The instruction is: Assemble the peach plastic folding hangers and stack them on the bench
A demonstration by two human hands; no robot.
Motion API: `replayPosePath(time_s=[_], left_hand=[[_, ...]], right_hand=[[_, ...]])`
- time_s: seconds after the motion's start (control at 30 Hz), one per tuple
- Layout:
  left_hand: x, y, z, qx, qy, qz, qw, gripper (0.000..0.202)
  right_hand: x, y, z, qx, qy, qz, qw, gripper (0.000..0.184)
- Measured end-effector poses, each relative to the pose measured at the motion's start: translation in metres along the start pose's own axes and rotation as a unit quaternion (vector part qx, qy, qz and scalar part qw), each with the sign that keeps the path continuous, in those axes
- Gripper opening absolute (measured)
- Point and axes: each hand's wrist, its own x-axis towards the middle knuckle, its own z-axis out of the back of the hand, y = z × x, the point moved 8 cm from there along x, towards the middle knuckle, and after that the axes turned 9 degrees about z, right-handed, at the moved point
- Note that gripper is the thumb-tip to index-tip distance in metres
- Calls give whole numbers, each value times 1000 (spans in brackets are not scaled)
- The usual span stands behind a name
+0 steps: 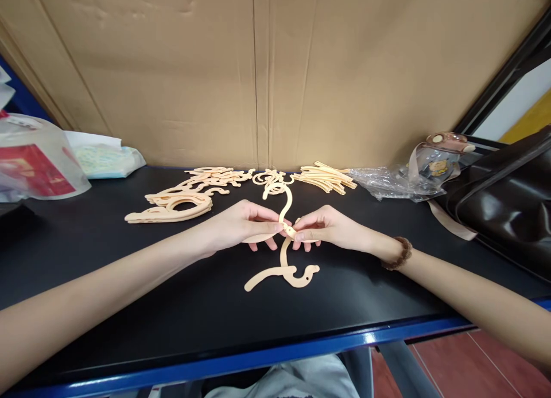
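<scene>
Between my two hands is a cream plastic clothes hanger with its curved hook (pixel 287 204) pointing away from me. My left hand (pixel 246 221) pinches it on the left of the joint below the hook, with one hanger arm (pixel 262 237) extending under the palm. On the joint's right side, the thumb and fingers of my right hand (pixel 323 225) are closed on it too. Fingers partly cover the joint. Just nearer to me lie loose cream hanger pieces, a curved arm (pixel 266 276) and a hooked part with a small hole (pixel 299 280), touching or overlapping.
Behind my hands are stacked finished-looking hanger shapes (pixel 172 214), loose hanger arms (pixel 210 180), a heap of hooks (pixel 271 179) and flat strips (pixel 325 177). Clear plastic wrap (pixel 383 183) and a black bag (pixel 508 197) sit right; a tissue pack (pixel 107 160) left. Cardboard (pixel 193 71) stands behind.
</scene>
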Motion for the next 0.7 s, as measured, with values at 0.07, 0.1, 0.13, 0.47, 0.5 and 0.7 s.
replayPosePath(time_s=[0.07, 0.1, 0.13, 0.47, 0.5, 0.7], left_hand=[[0, 2, 1, 0, -4, 12, 1000, 32], [0, 3, 1, -1, -4, 16, 1000, 32], [0, 3, 1, -2, -3, 17, 1000, 33], [-2, -8, -9, -15, -6, -11, 1000, 32], [-2, -9, -9, -16, -18, -14, 1000, 32], [-1, -4, -3, -14, -69, -14, 997, 39]], right_hand=[[0, -2, 0, -1, -5, -10, 1000, 29], [0, -3, 0, -2, -7, -11, 1000, 30], [0, -3, 0, -2, -8, -9, 1000, 30], [0, 9, -1, -41, -31, 29, 998, 24], [0, 10, -1, -46, -32, 33, 998, 24], [-1, 4, 7, -41, -58, 30, 997, 24]])
